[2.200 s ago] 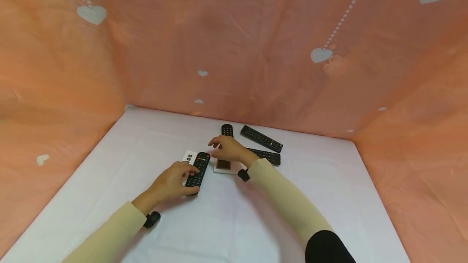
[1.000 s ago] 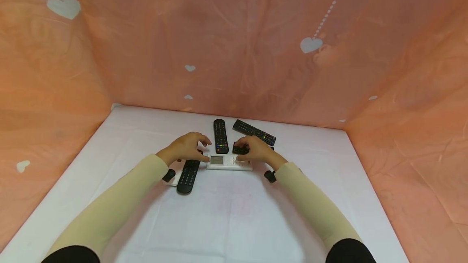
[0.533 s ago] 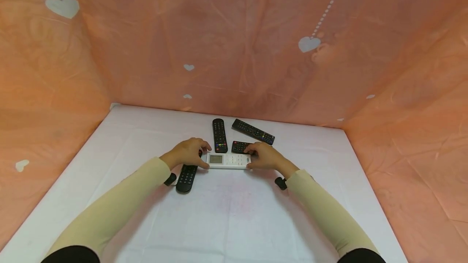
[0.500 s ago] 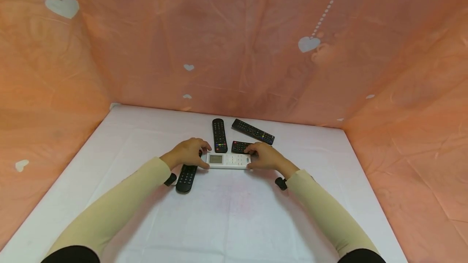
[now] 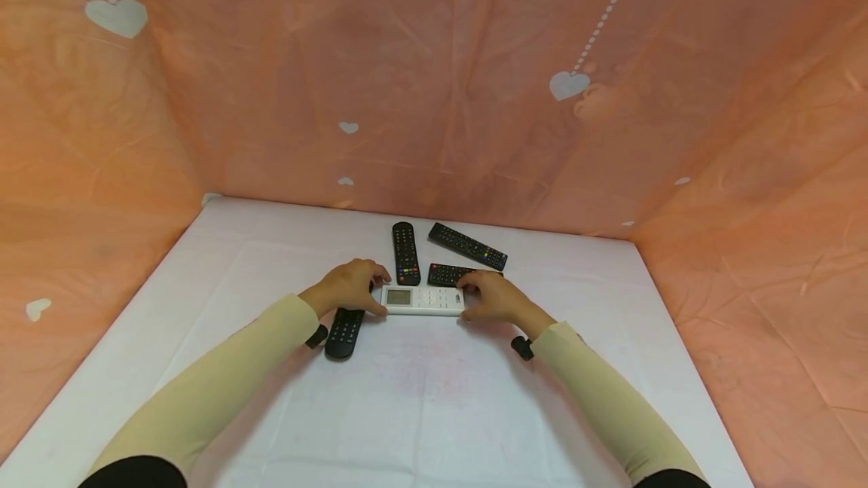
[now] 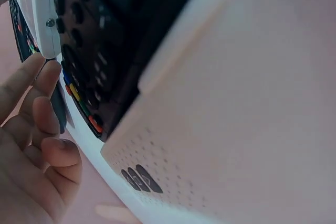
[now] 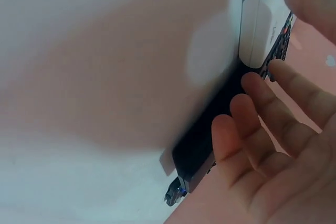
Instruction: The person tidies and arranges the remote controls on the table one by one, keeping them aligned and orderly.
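Observation:
A white remote control (image 5: 423, 300) with a grey screen lies crosswise on the table. My left hand (image 5: 347, 285) holds its left end, thumb on the near edge and fingers on the far edge. At the right end, my right hand (image 5: 496, 297) has its thumb and index finger at the two edges. In the right wrist view the other fingers (image 7: 226, 135) bend loosely above a black remote (image 7: 205, 129). Below my left hand a black remote (image 5: 344, 336) lies slanted. The left wrist view shows it against a white remote with three dark buttons (image 6: 142, 178), mostly hidden in the head view.
Behind the white remote lie an upright-pointing black remote (image 5: 405, 254), a slanted black remote (image 5: 468, 245) and another black remote (image 5: 447, 275), partly covered by my right hand. White cloth covers the table (image 5: 420, 413). Orange curtains (image 5: 380, 81) with hearts hang around it.
My left hand has gone from the slanted black remote to the white remote's left end. My right hand has moved right to its other end. Over the last half second both hands barely shift.

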Demonstrator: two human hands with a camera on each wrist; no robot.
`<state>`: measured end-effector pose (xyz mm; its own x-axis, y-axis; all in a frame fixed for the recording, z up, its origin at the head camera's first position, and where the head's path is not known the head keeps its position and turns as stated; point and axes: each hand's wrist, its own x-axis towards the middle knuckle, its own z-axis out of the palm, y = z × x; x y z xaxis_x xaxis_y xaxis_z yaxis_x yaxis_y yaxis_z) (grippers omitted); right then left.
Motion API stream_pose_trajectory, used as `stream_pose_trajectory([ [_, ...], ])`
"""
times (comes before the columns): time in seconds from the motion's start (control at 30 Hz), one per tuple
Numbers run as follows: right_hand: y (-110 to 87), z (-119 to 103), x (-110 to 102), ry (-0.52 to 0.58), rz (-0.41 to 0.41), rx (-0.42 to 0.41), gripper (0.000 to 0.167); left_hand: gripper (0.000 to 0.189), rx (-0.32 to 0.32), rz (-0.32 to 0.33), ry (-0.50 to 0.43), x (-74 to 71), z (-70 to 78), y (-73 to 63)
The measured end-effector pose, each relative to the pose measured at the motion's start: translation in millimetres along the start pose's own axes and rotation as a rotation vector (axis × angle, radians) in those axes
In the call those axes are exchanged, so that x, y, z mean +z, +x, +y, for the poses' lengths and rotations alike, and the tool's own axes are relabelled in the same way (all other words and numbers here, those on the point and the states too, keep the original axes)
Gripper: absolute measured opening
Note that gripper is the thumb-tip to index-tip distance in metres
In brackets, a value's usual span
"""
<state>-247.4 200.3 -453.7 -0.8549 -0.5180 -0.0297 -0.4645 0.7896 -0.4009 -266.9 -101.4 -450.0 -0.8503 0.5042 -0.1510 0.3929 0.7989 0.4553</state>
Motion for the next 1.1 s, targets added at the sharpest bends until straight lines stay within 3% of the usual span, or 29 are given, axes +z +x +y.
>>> stream_pose_trajectory([
  [0.5, -2.6, -4.4, 5.8, -0.052, 0.01, 0.013, 0.058, 0.062, -0.046, -0.046, 0.08, 2.9, 6.3, 4.6],
  [0.77, -0.8, -8.5, 10.7, -0.01, -0.005, 0.101, 0.06, 0.057, -0.043, -0.052, 0.064, 3.9, 7.9, 4.6],
  [1.1, 0.0, -11.1, 13.4, -0.007, 0.0, 0.077, 0.058, 0.056, -0.037, -0.054, 0.046, 3.6, 9.1, 1.7],
])
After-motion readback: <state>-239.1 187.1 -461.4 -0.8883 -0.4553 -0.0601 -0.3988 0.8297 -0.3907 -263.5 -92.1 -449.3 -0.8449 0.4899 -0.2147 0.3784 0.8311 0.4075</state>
